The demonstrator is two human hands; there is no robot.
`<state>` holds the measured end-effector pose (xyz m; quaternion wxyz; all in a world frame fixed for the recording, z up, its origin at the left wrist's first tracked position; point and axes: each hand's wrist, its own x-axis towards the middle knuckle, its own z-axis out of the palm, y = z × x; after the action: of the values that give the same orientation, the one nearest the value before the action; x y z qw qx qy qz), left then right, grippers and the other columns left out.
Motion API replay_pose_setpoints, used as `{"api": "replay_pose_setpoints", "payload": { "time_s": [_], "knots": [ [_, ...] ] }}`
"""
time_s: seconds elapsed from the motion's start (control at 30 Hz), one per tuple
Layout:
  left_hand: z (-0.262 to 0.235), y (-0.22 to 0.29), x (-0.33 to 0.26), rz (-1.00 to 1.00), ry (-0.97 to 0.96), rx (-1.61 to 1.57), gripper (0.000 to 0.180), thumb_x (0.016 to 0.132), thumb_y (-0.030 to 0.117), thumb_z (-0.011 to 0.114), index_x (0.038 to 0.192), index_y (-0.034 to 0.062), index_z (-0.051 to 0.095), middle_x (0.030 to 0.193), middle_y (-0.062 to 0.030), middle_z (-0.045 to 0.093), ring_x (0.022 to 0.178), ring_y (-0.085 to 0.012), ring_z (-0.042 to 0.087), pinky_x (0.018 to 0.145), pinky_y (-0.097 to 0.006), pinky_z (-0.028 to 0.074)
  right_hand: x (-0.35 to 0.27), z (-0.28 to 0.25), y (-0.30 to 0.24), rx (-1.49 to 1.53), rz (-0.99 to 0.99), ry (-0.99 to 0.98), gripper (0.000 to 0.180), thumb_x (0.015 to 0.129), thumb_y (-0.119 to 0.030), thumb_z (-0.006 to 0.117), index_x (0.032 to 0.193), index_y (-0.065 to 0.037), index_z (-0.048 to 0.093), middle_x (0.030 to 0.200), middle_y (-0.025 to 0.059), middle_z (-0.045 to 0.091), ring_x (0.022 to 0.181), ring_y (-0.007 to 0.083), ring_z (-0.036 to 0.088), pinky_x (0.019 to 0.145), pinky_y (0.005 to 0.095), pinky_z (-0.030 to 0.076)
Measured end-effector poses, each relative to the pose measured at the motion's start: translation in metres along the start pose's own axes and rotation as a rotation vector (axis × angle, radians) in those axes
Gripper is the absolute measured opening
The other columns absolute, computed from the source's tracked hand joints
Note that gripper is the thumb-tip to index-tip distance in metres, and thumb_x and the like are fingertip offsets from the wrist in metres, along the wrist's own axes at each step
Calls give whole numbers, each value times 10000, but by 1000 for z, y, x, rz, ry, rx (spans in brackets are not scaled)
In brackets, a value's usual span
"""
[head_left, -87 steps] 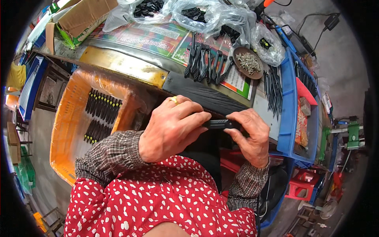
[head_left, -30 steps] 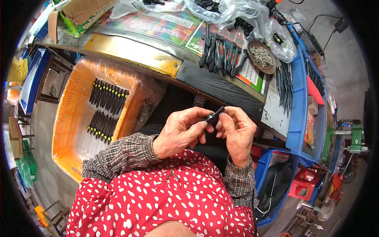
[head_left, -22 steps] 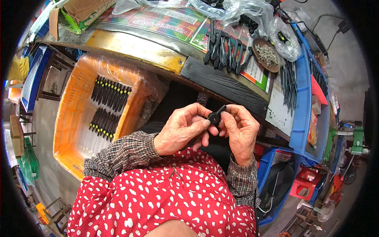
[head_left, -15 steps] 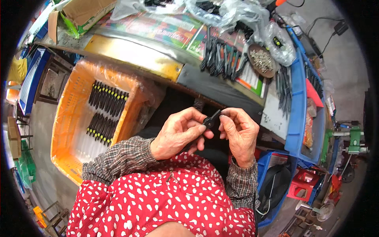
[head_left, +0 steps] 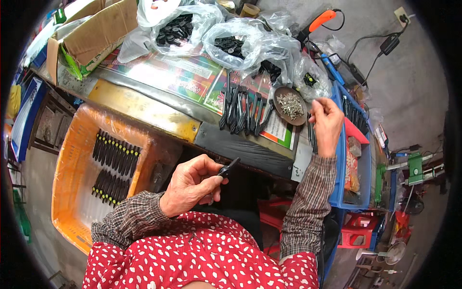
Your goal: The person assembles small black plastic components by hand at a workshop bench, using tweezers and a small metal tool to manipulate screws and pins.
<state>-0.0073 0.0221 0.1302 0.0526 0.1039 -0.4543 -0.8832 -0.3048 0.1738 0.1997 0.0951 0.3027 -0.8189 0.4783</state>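
My left hand is closed over the lap, pinching a small black plastic piece between thumb and fingers. The piece has a rounded end and a narrow arm pointing up to the right. My right hand is raised over the right part of the bench, fingers bent with tips apart and slightly blurred; nothing shows between them. Beside it lies a brown oval dish with small silvery metal pieces. Left of the dish, several long black plastic parts lie in a row.
At left stands an orange crate with rows of black parts with yellow dots. Clear bags of black pieces and a cardboard box stand on the bench's far side. A blue bin is at right, an orange-handled tool beyond.
My right hand has left the black piece and moved up and right to beside the dish. My left hand still holds the piece. The view has shifted, showing more of the bench's far side.
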Motion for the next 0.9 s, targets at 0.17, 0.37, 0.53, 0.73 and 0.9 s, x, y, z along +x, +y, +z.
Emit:
{"api": "replay_pose_setpoints", "payload": {
  "time_s": [0.17, 0.37, 0.53, 0.73, 0.9],
  "knots": [
    [-3, 5, 6, -25, 6, -3, 137, 911, 21, 552, 1037, 12, 499, 937, -107, 634, 654, -115, 606, 449, -196, 395, 63, 0, 31, -473, -270, 134, 178, 780, -141, 650, 866, 14, 666, 740, 136, 659, 648, 255, 626, 620, 338, 477],
    [-3, 11, 8, -40, 48, 3, 120, 908, 27, 561, 1023, 17, 527, 889, -62, 628, 642, -66, 585, 465, -167, 419, 107, 21, 63, -767, -222, 36, 194, 750, -183, 677, 874, -35, 694, 902, 178, 638, 881, 355, 605, 777, 435, 463],
    [-7, 12, 8, -29, 43, -15, 154, 900, -4, 559, 1035, 2, 484, 929, -133, 637, 651, -131, 611, 442, -193, 388, 119, 33, 85, -890, -172, -139, 193, 749, -156, 671, 882, -16, 678, 931, 220, 643, 898, 393, 614, 757, 468, 477],
    [-8, 12, 11, -27, 40, 17, 158, 898, -13, 557, 1038, -2, 485, 928, -141, 644, 652, -138, 620, 441, -198, 402, 118, 41, 104, -920, -138, -91, 163, 771, -104, 544, 839, 7, 642, 905, 246, 634, 877, 431, 603, 739, 510, 471],
    [-10, 12, 11, -19, 45, 31, 160, 895, -7, 564, 1038, -1, 493, 927, -138, 648, 653, -137, 623, 442, -197, 405, 116, 37, 99, -822, -161, -95, 169, 777, -138, 575, 843, -18, 673, 867, 227, 644, 852, 412, 611, 743, 488, 474]
  ]
}}
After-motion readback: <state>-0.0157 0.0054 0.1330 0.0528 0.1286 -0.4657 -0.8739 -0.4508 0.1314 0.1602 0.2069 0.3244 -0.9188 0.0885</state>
